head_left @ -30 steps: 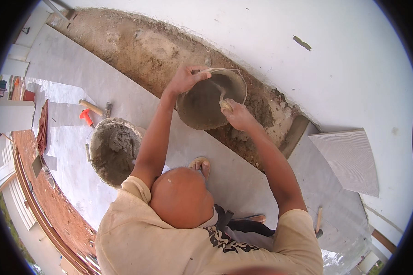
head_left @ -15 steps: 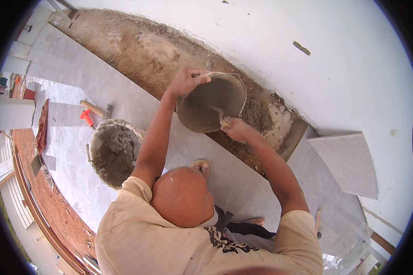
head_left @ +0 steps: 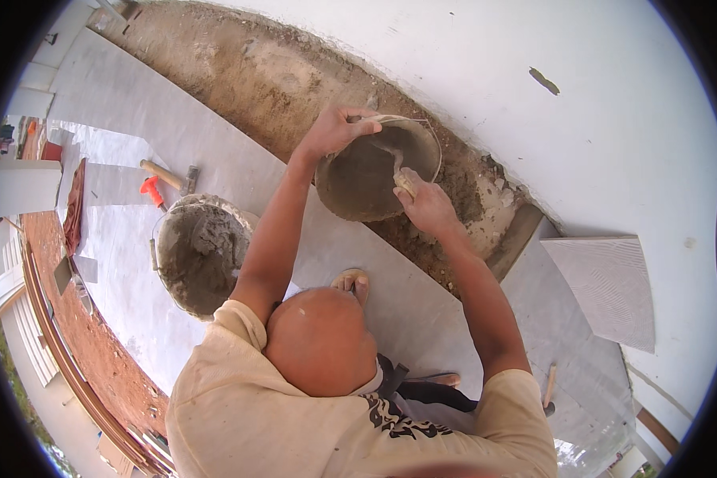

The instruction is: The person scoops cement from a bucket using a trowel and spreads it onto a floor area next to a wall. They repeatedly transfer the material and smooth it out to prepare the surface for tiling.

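Note:
My left hand point(head_left: 338, 132) grips the far left rim of a grey, mortar-smeared bucket point(head_left: 352, 185), thumb over the edge. The bucket is tilted, its mouth facing me, above the seam between the tiled floor and a dirt strip. Closed round the pale handle of a trowel point(head_left: 407, 181) is my right hand point(head_left: 430, 209), at the bucket's right side. The trowel's bent shank and blade reach inside, against the far inner wall. Left of my left forearm stands a second bucket point(head_left: 229, 209), holding lumpy grey mortar point(head_left: 203, 259).
A wooden-handled hammer point(head_left: 167, 175) and a red-gripped chisel point(head_left: 150, 190) lie beyond the second bucket. A white wall point(head_left: 613, 143) borders the dirt strip point(head_left: 239, 88). At right, a ridged tile point(head_left: 605, 279) leans on the wall; another hammer point(head_left: 550, 390) lies nearer on the grey floor.
My right hand has moved up and slightly right, taking the trowel from the bucket's lower side to its far inner wall. My left hand keeps its hold on the rim.

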Motion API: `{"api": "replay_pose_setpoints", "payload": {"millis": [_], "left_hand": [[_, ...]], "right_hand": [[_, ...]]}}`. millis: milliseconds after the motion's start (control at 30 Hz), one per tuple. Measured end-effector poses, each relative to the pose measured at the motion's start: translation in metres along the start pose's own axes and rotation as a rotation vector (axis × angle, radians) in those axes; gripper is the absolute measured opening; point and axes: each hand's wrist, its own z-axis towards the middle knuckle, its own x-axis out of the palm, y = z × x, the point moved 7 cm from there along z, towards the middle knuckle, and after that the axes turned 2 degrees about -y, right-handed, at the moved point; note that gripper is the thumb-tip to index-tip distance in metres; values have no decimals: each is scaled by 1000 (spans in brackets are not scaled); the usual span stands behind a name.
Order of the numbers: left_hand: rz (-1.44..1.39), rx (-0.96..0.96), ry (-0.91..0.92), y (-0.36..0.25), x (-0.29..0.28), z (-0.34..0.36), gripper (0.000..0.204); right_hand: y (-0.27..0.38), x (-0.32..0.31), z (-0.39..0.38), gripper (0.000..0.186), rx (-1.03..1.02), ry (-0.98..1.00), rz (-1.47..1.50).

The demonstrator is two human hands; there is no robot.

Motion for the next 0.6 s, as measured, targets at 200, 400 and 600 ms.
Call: {"api": "replay_pose_setpoints", "payload": {"millis": [200, 400, 600], "left_hand": [[109, -72, 42, -9, -2, -5, 34], [53, -24, 45, -8, 10, -1, 34], [145, -76, 31, -9, 10, -2, 35]], "right_hand": [[-4, 25, -18, 53, 59, 254, -261], [5, 4, -7, 56, 8, -36, -59], [-2, 16, -25, 55, 22, 204, -268]]}}
